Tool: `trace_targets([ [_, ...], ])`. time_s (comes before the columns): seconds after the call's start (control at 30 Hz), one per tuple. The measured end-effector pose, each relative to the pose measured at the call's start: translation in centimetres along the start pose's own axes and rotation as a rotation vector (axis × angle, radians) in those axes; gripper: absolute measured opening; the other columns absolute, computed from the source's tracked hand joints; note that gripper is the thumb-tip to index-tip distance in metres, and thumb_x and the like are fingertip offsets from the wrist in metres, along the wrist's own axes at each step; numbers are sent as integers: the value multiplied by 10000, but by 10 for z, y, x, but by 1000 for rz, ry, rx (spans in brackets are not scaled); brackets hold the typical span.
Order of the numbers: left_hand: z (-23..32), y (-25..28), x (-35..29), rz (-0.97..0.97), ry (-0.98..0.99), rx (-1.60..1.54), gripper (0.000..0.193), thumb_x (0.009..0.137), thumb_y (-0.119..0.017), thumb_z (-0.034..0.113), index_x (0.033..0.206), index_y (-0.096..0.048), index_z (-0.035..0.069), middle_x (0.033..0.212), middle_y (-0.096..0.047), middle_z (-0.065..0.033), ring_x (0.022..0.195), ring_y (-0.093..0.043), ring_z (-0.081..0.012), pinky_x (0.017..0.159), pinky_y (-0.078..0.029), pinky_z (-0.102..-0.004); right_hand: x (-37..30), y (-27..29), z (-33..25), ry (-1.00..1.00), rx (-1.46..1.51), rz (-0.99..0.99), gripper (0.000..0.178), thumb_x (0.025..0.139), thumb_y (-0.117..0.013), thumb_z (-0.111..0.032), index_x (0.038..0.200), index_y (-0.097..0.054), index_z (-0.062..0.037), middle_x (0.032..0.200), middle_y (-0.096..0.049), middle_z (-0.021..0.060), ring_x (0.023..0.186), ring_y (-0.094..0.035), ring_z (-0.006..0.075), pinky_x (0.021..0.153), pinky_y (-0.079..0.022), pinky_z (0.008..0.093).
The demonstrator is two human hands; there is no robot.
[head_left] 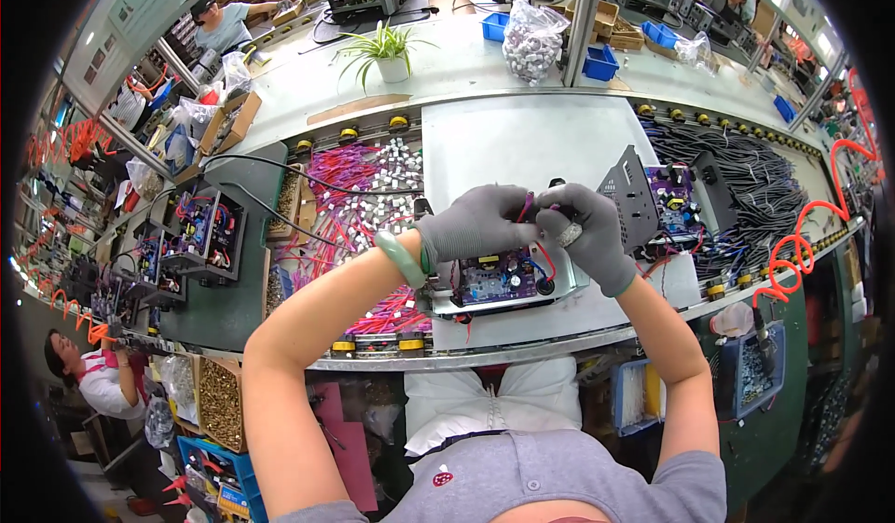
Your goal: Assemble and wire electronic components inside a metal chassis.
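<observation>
Both my hands wear grey gloves and meet above an open chassis with a purple circuit board (499,279). My left hand (477,225) is closed in a pinch on a purple wire (527,208). Close beside it, my right hand (592,236) has its fingers curled in around the same wire's other side. A pale, speckled patch (569,235) shows at the right fingertips; I cannot tell if it is a part or worn glove. Red and blue leads (545,260) rise from the board below the hands. The wire ends are hidden by my fingers.
Purple-red wires with white connectors (359,187) pile up at left, black cables (746,183) at right. Another open chassis (676,201) stands right of my hands. A coiled red hose (792,239) hangs at right. Beyond are a potted plant (393,68) and a bag of parts (534,43).
</observation>
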State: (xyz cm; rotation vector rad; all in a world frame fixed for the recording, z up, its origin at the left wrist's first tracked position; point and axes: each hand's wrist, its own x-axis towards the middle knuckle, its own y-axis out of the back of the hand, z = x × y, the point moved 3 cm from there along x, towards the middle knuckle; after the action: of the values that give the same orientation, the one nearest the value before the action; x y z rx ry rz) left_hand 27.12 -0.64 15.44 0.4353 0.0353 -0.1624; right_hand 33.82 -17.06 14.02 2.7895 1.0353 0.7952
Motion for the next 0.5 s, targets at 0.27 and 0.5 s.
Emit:
trace_targets([
  [0.27,-11,-11,16,75,57,-266,254,841,-697,218,927,-701,-21,785,-692,-94,730,-627,-107,676,-508,-262,10,19,-27,419,-736,-16,275,718,-744,-76,984,-676,-64,811,-651,56,750,-662,251,673,-533,370],
  [0.5,-3,-11,21,276,-31,551,223,868,-678,299,873,-688,77,770,-689,-98,755,-676,-232,775,-511,-381,34,9,-21,687,-1308,-405,182,700,-714,-168,865,-672,-103,858,-628,35,850,-619,221,759,-488,363],
])
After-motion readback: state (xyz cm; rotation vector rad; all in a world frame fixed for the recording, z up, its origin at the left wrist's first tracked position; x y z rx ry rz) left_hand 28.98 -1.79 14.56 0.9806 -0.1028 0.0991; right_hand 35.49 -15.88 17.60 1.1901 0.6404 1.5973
